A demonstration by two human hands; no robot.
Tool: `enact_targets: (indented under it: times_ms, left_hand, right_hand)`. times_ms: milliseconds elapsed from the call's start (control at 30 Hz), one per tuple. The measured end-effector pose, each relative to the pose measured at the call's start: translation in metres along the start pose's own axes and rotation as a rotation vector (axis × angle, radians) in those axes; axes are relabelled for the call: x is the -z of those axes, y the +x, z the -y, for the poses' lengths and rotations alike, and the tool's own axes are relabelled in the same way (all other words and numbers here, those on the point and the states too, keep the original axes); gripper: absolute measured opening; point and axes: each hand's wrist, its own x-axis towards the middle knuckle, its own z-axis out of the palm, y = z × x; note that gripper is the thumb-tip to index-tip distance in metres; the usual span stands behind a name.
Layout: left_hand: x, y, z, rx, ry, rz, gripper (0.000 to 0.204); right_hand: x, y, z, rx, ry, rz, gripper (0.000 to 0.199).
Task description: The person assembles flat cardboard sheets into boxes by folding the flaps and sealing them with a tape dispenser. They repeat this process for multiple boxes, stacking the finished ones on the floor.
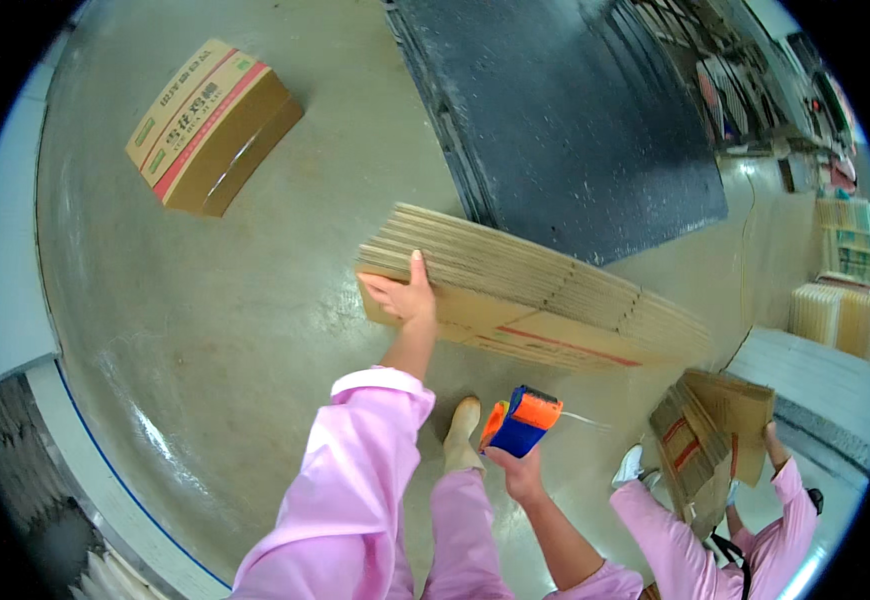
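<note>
A thick stack of flattened cardboard boxes [540, 290] stands on edge in front of me, with its layered edges upward. My left hand [405, 292] rests against the stack's near left end, thumb raised over the edges and fingers spread along the outer face. Lower down, my right hand [520, 472] is closed around a blue and orange tape dispenser [523, 425]. A thin pale strip trails to the right from beside it. The right fingers are partly hidden behind the dispenser.
A closed brown carton [217, 130] lies on the floor at the far left. Beyond the stack stands a large dark flat-topped surface [575, 120]. On the lower right, a person in pink [695, 550] handles an opened cardboard box [700, 450]. Stacked goods [835, 318] stand at the far right.
</note>
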Motion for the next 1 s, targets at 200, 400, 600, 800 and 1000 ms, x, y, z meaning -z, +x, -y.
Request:
enact_targets:
  times_ms: [200,400,600,800,1000]
  left_hand:
    - [0.005,-0.001,0.059,-0.036,-0.357,0.02,0.096]
    - [0.102,-0.054,0.124,0.428,-0.541,0.154,0.039]
    - [0.229,-0.033,0.247,0.436,-0.499,-0.026,0.025]
    - [0.337,0.03,0.284,0.397,-0.467,-0.008,0.032]
    - [0.294,0.07,0.278,0.029,-0.641,-0.092,0.047]
  right_hand:
    - [0.087,-0.006,0.021,0.176,-0.259,0.012,0.039]
    - [0.199,0.035,0.076,0.683,-0.95,-0.031,0.058]
    - [0.245,0.021,0.002,0.427,-1.418,0.322,0.102]
    - [0.175,-0.021,-0.088,0.165,-1.445,0.478,0.116]
    - [0.158,-0.005,-0.088,0.226,-0.924,0.295,0.1]
